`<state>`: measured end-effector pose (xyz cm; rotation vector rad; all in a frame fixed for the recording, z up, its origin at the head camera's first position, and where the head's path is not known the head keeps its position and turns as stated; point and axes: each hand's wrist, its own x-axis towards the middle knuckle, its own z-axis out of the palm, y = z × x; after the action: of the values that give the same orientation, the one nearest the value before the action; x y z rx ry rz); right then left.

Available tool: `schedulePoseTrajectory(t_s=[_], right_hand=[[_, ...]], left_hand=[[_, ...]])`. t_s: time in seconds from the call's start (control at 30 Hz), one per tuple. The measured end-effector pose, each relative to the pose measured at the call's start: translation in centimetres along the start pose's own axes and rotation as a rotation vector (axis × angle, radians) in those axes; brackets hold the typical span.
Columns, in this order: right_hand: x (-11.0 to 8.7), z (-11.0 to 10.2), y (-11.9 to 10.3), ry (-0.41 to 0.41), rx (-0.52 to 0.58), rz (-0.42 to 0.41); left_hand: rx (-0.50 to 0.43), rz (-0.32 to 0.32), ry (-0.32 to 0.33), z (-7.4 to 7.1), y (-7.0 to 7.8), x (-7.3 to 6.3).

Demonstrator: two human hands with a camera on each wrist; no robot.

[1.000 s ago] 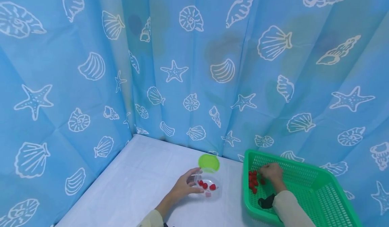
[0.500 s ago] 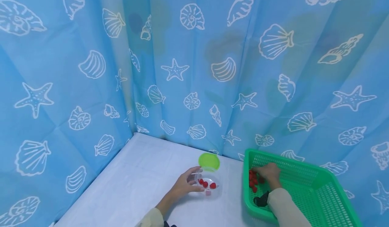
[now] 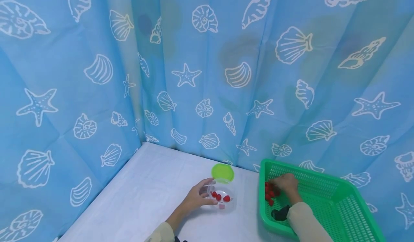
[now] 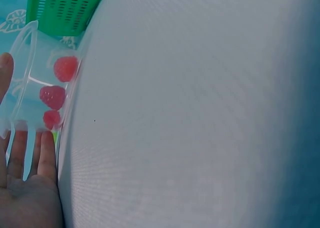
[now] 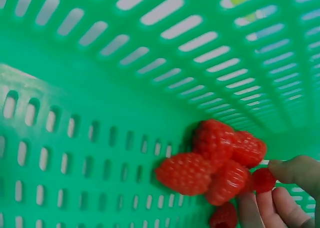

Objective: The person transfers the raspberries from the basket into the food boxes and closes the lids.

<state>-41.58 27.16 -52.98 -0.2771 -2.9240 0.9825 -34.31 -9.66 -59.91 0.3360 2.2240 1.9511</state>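
The left hand (image 3: 194,198) grips a clear cup (image 3: 231,205) containing three raspberries (image 3: 218,197). The right hand (image 3: 286,183), inside the green basket (image 3: 263,209), pinches one berry (image 5: 263,180) beside a berry cluster (image 5: 214,142).

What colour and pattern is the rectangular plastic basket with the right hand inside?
The basket is green with a slotted pattern, clearest in the right wrist view.

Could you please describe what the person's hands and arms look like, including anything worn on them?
The left hand and right hand are both bare, without gloves. The left sleeve and right sleeve are pale cream and plain. A black device shows by the right wrist; a small dark piece shows near the left cuff, mostly out of frame.
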Motion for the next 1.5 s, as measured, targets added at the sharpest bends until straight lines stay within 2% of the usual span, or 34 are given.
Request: schedulePoseTrajectory(t_s=[0.13, 0.33, 0.43, 0.5, 0.6, 0.67, 0.77, 0.97, 1.1, 1.23, 1.5], right_hand=[[-0.1, -0.8, 0.0, -0.021, 0.029, -0.017], [-0.5, -1.7, 0.1, -0.074, 0.271, 0.008], [-0.7, -2.1, 0.1, -0.110, 0.336, 0.007], [-0.8, -2.4, 0.1, -0.120, 0.303, -0.011], [-0.7, -2.8, 0.1, -0.117, 0.232, -0.078], [-0.6, -3.1, -0.1, -0.082, 0.164, -0.130], [-0.6, -3.5, -0.3, -0.029, 0.127, -0.186], [-0.9, -3.8, -0.9, 0.042, 0.122, -0.244], [-1.1, -3.6, -1.2, 0.138, 0.135, -0.325], [-1.5, -3.6, -1.5, 0.198, 0.152, -0.378], [-1.8, -3.7, -2.1, 0.200, 0.179, -0.409]], left_hand=[[0.000, 0.001, -0.001, 0.1, 0.0, 0.0], [0.000, -0.005, 0.001, 0.0, 0.2, -0.1], [-0.001, -0.011, -0.003, 0.0, 0.1, -0.1], [0.002, -0.010, -0.005, 0.0, 0.1, -0.2], [0.001, -0.009, -0.005, -0.1, 0.2, -0.3], [-0.002, -0.006, -0.005, -0.1, 0.3, -0.3], [-0.013, -0.006, -0.006, 0.0, 0.6, -0.4], [-0.025, -0.011, -0.010, 0.1, 0.4, -0.4], [-0.014, -0.003, -0.011, 0.1, 0.5, -0.4], [-0.010, -0.007, -0.007, 0.1, 0.5, -0.4], [-0.004, -0.025, 0.001, 0.1, 0.5, -0.3]])
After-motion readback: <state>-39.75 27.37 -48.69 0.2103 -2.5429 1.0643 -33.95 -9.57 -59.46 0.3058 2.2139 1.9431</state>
